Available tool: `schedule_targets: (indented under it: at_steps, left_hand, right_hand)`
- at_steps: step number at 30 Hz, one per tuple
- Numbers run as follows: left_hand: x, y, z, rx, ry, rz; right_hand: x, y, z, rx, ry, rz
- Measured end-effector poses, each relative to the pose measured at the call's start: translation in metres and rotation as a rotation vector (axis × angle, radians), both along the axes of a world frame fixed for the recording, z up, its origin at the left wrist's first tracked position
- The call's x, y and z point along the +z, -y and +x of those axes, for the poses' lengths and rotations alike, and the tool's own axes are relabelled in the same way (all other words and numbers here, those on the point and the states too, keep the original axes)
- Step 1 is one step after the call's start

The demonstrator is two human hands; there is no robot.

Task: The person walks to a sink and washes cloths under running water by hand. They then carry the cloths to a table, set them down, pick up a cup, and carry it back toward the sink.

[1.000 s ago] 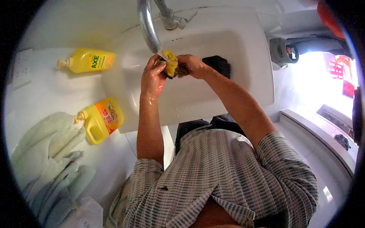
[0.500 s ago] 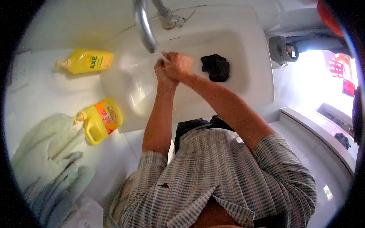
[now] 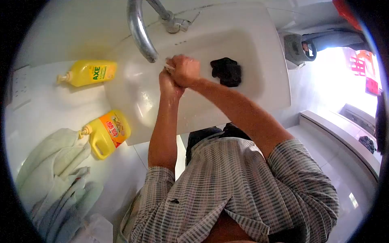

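Observation:
My left hand (image 3: 170,84) and my right hand (image 3: 185,71) are pressed together over the white sink (image 3: 202,107), just right of and below the end of the metal faucet (image 3: 142,36). Both are closed, the right one lying over the left. What they hold between them is hidden by the fingers. A black wet cloth (image 3: 227,72) lies crumpled in the basin to the right of my hands.
Left of the sink stand a yellow AXE pump bottle (image 3: 89,73) and a yellow jug with an orange label (image 3: 108,133). Pale towels (image 3: 52,162) lie at the lower left. A grey object (image 3: 293,50) is beyond the sink's right edge.
A yellow and dark cloth showed between my hands earlier; my hands have since closed together over it and it is out of sight. The view has shifted slightly.

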State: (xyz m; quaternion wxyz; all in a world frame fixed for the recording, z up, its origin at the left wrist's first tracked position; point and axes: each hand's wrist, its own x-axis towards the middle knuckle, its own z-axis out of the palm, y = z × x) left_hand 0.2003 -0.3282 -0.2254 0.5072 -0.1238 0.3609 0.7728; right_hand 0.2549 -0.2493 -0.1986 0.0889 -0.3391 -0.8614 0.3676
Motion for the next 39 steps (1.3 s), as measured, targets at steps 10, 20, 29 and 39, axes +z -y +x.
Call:
schedule_targets:
  at_steps: [10,20,29,39]
  left_hand:
    - [0.04,0.025,-0.002,-0.132,-0.658,-0.211]
    - [-0.014,0.034,-0.008,-0.058,-0.014,0.117]
    - [0.011,-0.001,0.014,0.042,0.019,0.047]
    - [0.008,0.018,-0.008,-0.056,-0.751,-0.294]
  right_hand:
    - [-0.031,-0.02,0.021,-0.484,-0.402,-1.64]
    - [0.007,0.034,0.014,0.002,-0.415,-0.279]
    - [0.0,-0.016,0.002,-0.108,0.009,-0.09]
    - [-0.116,-0.003,0.035,0.144,-0.577,-0.6]
